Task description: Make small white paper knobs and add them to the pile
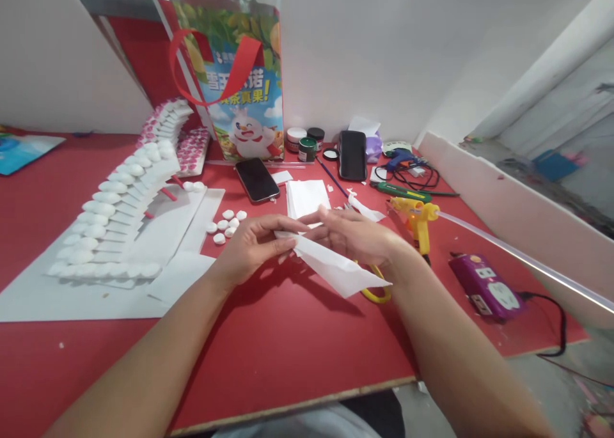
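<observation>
Above the middle of the red table [288, 348], both my hands hold one piece of white paper [336, 268]. My left hand [252, 243] pinches its left end with fingers closed. My right hand [355, 233] grips the upper edge, and the paper hangs down below it to the right. A pair of yellow-handled scissors [378, 291] lies on the table under my right wrist, mostly hidden by the paper. A stack of white paper sheets [307, 198] lies just beyond my hands.
A white paper craft with rows of rounded pieces [115, 220] fills the left side. Small white pieces [225, 224], a phone [256, 179], a printed bag [235, 80], paint pots [304, 142], a yellow glue gun [417, 220] and a purple power strip [487, 288] lie around.
</observation>
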A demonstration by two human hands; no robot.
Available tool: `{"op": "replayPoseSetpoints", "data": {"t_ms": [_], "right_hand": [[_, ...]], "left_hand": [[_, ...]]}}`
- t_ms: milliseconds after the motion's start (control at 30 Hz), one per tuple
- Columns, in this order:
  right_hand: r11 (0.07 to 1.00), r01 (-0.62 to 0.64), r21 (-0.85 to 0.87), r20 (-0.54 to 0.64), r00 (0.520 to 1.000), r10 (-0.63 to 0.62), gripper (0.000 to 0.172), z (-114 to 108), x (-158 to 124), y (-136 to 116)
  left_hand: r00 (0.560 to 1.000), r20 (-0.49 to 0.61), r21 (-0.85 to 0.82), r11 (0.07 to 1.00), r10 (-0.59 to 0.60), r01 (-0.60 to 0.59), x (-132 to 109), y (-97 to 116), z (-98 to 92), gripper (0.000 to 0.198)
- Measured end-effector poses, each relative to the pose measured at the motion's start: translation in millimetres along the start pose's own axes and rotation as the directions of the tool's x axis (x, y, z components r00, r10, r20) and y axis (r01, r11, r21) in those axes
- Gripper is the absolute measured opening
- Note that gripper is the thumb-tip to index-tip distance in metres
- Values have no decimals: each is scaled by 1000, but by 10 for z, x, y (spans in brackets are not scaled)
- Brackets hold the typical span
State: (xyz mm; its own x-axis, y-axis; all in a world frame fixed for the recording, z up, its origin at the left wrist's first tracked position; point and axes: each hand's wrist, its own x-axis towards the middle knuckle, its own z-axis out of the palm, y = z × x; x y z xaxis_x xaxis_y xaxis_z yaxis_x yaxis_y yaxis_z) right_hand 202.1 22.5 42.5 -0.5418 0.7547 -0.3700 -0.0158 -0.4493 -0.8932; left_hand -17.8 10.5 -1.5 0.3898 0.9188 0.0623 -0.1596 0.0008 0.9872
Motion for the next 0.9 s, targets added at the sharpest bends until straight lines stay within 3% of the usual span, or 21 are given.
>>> {"op": "replayPoseSetpoints", "data": {"t_ms": [100, 200, 400, 633, 700, 767, 900], "right_hand": [[990, -92, -106, 138, 985, 106, 47, 105, 9, 24], [976, -66, -207, 198, 974, 108, 45, 86, 26, 46], [940, -61, -336, 85, 992, 95, 31, 42, 54, 59], [852, -159, -499, -60, 987, 149, 37, 20, 31, 48], [877, -144, -458, -48, 989, 138, 37, 2, 43, 62], [914, -136, -381, -12, 990, 142, 39, -7, 49, 64], [979, -143, -144, 92, 983, 157, 42, -17, 42, 45]], "left_hand": [[1000, -12, 83, 997, 4, -3, 10, 29, 9, 17], [999, -29, 195, 981, 15, -9, 32, 31, 7, 16], [999, -31, 325, 946, 18, -7, 39, 18, 20, 20], [1000, -31, 370, 929, -1, 13, 36, -44, 14, 17], [999, 10, 404, 913, 52, -51, 33, -52, 9, 13], [978, 78, 471, 857, 195, -208, 31, -54, 10, 10], [830, 221, 630, 575, 512, -522, 29, -47, 32, 14]]}}
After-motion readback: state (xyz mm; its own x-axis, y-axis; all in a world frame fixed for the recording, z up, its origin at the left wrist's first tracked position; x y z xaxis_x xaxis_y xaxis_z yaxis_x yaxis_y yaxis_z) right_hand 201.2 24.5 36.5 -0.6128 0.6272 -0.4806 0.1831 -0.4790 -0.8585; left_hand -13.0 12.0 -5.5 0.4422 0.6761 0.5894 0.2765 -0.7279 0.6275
